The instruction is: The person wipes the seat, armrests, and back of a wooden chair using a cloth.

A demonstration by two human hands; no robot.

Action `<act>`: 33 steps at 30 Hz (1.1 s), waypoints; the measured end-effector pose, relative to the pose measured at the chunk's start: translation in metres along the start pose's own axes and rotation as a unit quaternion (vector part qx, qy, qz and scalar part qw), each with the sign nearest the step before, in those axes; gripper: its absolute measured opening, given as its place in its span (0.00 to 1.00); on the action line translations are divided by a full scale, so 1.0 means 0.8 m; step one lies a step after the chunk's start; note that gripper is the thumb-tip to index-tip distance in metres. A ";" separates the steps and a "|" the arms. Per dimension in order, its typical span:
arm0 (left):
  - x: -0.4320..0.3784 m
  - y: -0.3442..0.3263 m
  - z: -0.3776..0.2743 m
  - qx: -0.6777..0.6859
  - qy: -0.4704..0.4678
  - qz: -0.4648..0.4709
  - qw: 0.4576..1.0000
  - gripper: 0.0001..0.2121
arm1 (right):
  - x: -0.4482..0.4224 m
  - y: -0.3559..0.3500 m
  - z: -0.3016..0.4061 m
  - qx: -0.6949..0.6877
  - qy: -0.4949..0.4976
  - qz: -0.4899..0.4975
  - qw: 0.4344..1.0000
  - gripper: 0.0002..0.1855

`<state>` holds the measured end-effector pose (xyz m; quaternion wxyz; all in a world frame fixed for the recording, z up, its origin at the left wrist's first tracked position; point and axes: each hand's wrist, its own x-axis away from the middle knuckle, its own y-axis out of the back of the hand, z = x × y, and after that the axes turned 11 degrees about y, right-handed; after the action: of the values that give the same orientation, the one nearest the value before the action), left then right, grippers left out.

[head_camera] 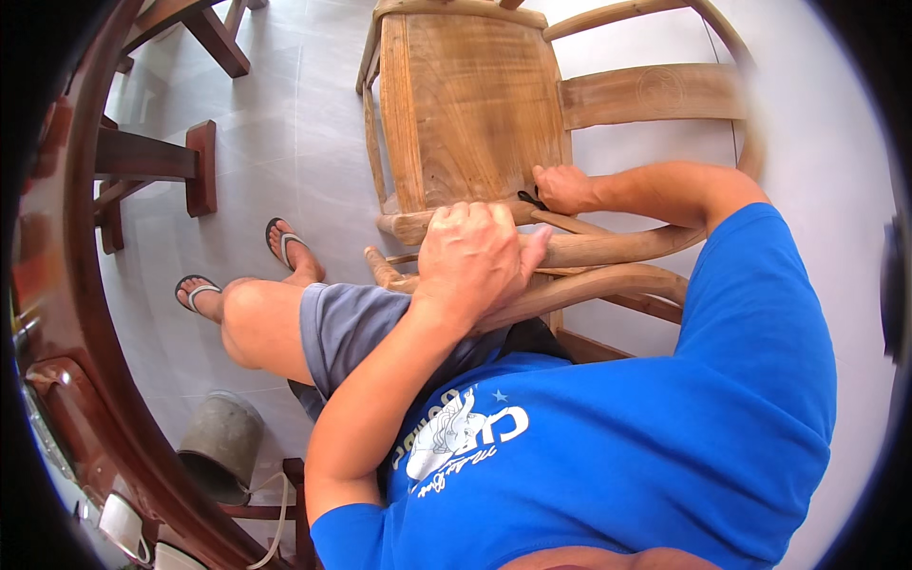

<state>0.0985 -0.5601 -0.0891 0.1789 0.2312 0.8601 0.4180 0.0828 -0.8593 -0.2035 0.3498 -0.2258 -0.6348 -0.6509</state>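
My left hand [470,260] lies back up over the front part of a wooden chair armrest [605,246], its fingers curled over the wood and its thumb out to the side. Just beyond it, my right hand [565,189] is closed in a fist beside the edge of the wooden chair seat [484,107], with a black cord or strap [533,199] showing at its fingers. What lies inside the fist is hidden. A second curved wooden armrest [598,288], nearer my body, runs beneath my left forearm and wrist.
The chair's carved backrest slat [655,96] extends to the right. A dark red wooden table [78,285] curves along the left side, with cups [122,526] on it. Dark wooden stool legs [201,167], a grey metal bucket [224,434] and a pale cable [283,513] are near the floor.
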 end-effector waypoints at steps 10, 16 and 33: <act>0.011 -0.014 0.010 0.012 -0.005 -0.042 0.999 0.22 | -0.124 0.166 -0.103 0.067 -0.108 -0.266 0.956 0.12; 0.007 -0.017 0.008 0.019 0.000 -0.050 0.999 0.22 | -0.205 0.173 -0.167 0.043 -0.097 -0.297 0.949 0.10; 0.007 -0.007 0.003 0.026 0.013 -0.036 0.999 0.22 | 0.009 -0.010 -0.044 0.146 0.017 -0.021 0.989 0.09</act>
<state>0.0937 -0.5585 -0.0958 0.1766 0.1990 0.8806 0.3922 0.0772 -0.8959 -0.2069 0.3755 -0.1481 -0.7215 -0.5626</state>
